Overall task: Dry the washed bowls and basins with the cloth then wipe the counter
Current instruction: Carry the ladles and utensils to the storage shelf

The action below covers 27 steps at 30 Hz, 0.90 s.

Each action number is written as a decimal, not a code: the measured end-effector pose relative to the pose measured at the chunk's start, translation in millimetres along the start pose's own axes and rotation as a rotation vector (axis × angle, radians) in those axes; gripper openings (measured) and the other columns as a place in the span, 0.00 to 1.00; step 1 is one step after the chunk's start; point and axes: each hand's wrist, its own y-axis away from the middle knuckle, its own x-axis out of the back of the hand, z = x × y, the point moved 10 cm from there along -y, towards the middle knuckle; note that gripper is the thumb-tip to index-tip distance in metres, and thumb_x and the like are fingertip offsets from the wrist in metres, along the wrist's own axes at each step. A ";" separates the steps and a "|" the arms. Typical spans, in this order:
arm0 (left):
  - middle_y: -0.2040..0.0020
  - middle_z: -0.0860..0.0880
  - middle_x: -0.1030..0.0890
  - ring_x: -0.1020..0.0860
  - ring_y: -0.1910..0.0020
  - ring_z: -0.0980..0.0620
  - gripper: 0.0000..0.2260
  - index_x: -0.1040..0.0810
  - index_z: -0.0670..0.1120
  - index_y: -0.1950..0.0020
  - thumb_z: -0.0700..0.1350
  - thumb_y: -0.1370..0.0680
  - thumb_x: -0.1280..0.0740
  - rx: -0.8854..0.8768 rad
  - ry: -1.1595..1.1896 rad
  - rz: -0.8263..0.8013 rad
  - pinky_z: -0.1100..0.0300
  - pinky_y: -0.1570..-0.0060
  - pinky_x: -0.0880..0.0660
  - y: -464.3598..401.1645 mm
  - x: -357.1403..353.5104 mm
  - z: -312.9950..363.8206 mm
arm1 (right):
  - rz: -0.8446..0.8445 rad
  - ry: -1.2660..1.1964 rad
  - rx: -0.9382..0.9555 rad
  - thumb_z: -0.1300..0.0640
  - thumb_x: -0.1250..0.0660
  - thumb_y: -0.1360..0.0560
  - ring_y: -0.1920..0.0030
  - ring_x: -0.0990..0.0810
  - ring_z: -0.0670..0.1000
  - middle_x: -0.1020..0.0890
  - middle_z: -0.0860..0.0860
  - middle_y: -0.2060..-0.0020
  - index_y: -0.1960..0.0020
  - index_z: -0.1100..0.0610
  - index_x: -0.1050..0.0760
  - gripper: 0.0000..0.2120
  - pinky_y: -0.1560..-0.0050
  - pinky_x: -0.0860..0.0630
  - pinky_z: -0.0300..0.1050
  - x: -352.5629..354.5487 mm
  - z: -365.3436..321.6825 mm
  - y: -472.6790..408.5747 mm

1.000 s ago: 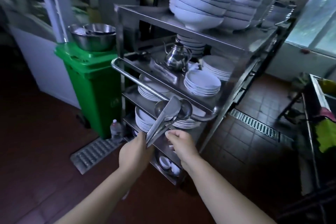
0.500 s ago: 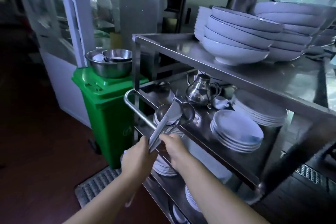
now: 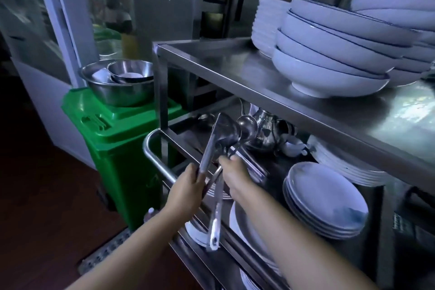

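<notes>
left hand [image 3: 186,192] and right hand [image 3: 233,175] are grasping shiny steel ladles and tongs [image 3: 222,139], seemingly shelving them on the steel rack [image 3: 235,70]; drying not begun, next needing a cloth.

Both bare forearms are extended forward and upward from the lower edge of the view, converging near the centre. The left hand [image 3: 188,187] is seen from the back, fingers curled around a metal utensil handle. The right hand [image 3: 235,175] is positioned just beside it, knuckles up, fingers curled over further handles. The fingertips are largely hidden.
</notes>
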 end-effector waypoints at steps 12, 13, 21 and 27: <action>0.64 0.51 0.25 0.27 0.65 0.48 0.12 0.33 0.48 0.59 0.54 0.20 0.44 -0.079 -0.210 -0.005 0.54 0.66 0.35 -111.7 77.9 -35.1 | 0.075 0.060 -0.103 0.65 0.45 0.22 0.82 0.32 0.47 0.29 0.52 0.76 0.60 0.58 0.35 0.08 0.83 0.40 0.33 4.7 -22.2 -69.5; 0.63 0.50 0.24 0.27 0.65 0.47 0.12 0.33 0.48 0.58 0.55 0.21 0.44 -0.089 -0.211 -0.020 0.55 0.66 0.35 -120.3 84.2 -39.1 | 0.096 0.135 -0.094 0.64 0.45 0.22 0.80 0.34 0.48 0.29 0.53 0.75 0.60 0.58 0.35 0.08 0.82 0.42 0.34 5.8 -26.8 -76.0; 0.66 0.48 0.24 0.26 0.68 0.48 0.11 0.32 0.47 0.58 0.54 0.21 0.43 -0.284 -0.150 -0.134 0.52 0.67 0.31 -153.9 118.8 -49.4 | 0.195 0.655 -0.023 0.60 0.39 0.22 0.60 0.30 0.52 0.29 0.55 0.66 0.68 0.54 0.41 0.18 0.64 0.39 0.44 -10.1 -37.5 -112.9; 0.70 0.48 0.27 0.28 0.72 0.52 0.09 0.34 0.49 0.58 0.52 0.21 0.42 -0.373 -0.150 -0.178 0.56 0.73 0.36 -164.0 127.6 -53.6 | 0.195 0.720 0.029 0.60 0.37 0.22 0.61 0.28 0.52 0.26 0.57 0.63 0.66 0.56 0.37 0.16 0.62 0.38 0.43 -31.4 -36.9 -121.1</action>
